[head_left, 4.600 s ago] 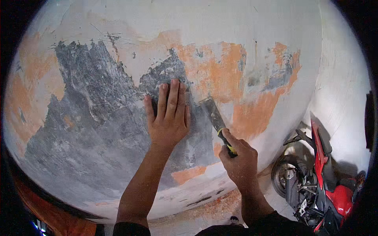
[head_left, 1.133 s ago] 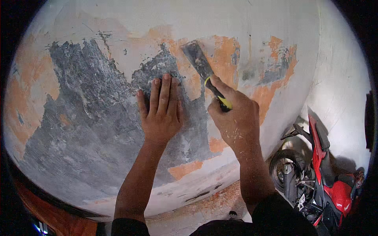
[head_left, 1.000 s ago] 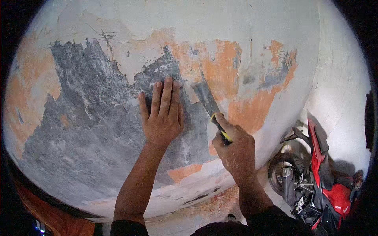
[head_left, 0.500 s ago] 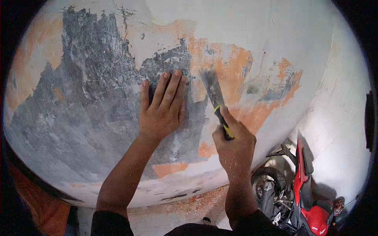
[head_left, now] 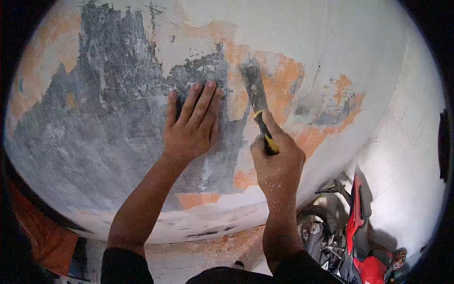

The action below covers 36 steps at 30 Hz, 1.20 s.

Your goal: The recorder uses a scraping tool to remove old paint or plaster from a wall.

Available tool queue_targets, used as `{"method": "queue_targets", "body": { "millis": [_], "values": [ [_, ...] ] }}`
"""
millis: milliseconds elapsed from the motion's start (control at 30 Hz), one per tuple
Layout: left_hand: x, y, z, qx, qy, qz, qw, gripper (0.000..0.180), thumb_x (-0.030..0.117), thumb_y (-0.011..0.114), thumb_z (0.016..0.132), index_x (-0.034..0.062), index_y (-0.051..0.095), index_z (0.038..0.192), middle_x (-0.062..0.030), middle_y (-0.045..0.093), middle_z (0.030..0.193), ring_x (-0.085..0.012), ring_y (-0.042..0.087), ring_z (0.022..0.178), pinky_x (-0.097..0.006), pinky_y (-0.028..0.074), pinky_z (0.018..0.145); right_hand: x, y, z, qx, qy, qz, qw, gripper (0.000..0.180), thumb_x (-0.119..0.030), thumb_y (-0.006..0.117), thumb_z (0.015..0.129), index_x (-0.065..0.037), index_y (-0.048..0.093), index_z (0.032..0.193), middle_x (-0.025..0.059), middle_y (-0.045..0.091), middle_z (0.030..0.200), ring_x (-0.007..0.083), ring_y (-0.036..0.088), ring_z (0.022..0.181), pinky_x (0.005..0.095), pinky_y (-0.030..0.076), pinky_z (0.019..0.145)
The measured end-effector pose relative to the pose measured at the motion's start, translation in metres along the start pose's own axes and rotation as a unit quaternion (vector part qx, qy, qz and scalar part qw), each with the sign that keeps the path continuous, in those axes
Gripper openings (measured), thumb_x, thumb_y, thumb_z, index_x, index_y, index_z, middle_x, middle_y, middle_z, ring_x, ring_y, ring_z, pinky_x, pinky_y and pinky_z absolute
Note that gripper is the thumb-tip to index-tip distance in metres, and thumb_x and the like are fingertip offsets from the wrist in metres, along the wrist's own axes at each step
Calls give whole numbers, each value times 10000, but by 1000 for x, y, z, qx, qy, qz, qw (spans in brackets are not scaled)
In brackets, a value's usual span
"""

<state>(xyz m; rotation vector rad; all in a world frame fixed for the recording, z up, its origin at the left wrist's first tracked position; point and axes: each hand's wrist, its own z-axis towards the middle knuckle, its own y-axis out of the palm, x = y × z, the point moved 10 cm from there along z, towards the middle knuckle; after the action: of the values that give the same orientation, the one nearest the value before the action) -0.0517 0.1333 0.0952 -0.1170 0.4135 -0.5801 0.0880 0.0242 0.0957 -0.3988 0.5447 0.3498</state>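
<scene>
From here, right hand [head_left: 278,165] has its fingers [head_left: 271,124] clenched round the scraper [head_left: 254,85] — pointing far, slightly left — left hand [head_left: 190,127], gripping nothing, flat on the wall [head_left: 120,151] beside it.

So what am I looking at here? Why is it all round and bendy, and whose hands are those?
There's no robot here, just a person using two bare hands. The pictures come from a camera worn on that person's head, looking down at the hands. Its very wide lens makes straight edges bend and the corners look black.

In front is a pale wall with a big grey patch and some orange patches. The left hand is spread out on the grey. The right hand holds a scraper with a black and yellow handle, its blade pointing up; I can't tell whether the tip touches. Over to the right is a red and black motorbike.
</scene>
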Motion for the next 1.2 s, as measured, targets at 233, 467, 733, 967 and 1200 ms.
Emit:
{"method": "queue_targets", "body": {
  "millis": [233, 467, 733, 967, 1200],
  "values": [
    [-5, 1, -3, -10, 4, 23, 1000, 492, 274, 486, 1000, 143, 511, 1474, -40, 379, 1601, -258, 371, 1467, -590, 188, 1208, 8, 8, -17, -71, 62, -22, 995, 467, -28, 677, 850, -79, 660, 1314, 206, 723, 934, 228, 687, 740, 321, 540, 726],
    [-5, 2, -6, -2, -2, 29, 1000, 496, 271, 491, 997, 159, 510, 1479, -30, 385, 1597, -234, 383, 1460, -581, 208, 1206, 15, 18, -40, -64, 1, -40, 997, 534, -52, 681, 838, -128, 623, 1363, 196, 618, 756, 333, 660, 719, 448, 544, 676],
    [-3, 1, -2, -11, -4, 20, 1000, 487, 274, 487, 995, 160, 527, 1467, -27, 395, 1591, -233, 392, 1454, -584, 207, 1204, -1, 6, -4, -1, -59, -13, 998, 504, -59, 680, 845, -133, 638, 1342, 220, 642, 843, 354, 665, 733, 428, 534, 673],
    [-7, 3, -7, -19, 0, 28, 999, 485, 276, 485, 997, 155, 527, 1465, -30, 378, 1601, -233, 378, 1462, -592, 188, 1207, -6, 13, 12, -13, -25, -37, 999, 504, -11, 685, 817, -103, 669, 1312, 201, 686, 857, 254, 669, 695, 356, 530, 670],
    [-8, 4, -7, -9, 1, 32, 999, 505, 273, 492, 994, 152, 501, 1484, -36, 368, 1607, -236, 361, 1473, -593, 183, 1209, 11, 15, -34, -27, -45, -45, 998, 502, -1, 687, 820, -101, 667, 1312, 201, 692, 869, 233, 676, 702, 335, 525, 664]
  ]
}}
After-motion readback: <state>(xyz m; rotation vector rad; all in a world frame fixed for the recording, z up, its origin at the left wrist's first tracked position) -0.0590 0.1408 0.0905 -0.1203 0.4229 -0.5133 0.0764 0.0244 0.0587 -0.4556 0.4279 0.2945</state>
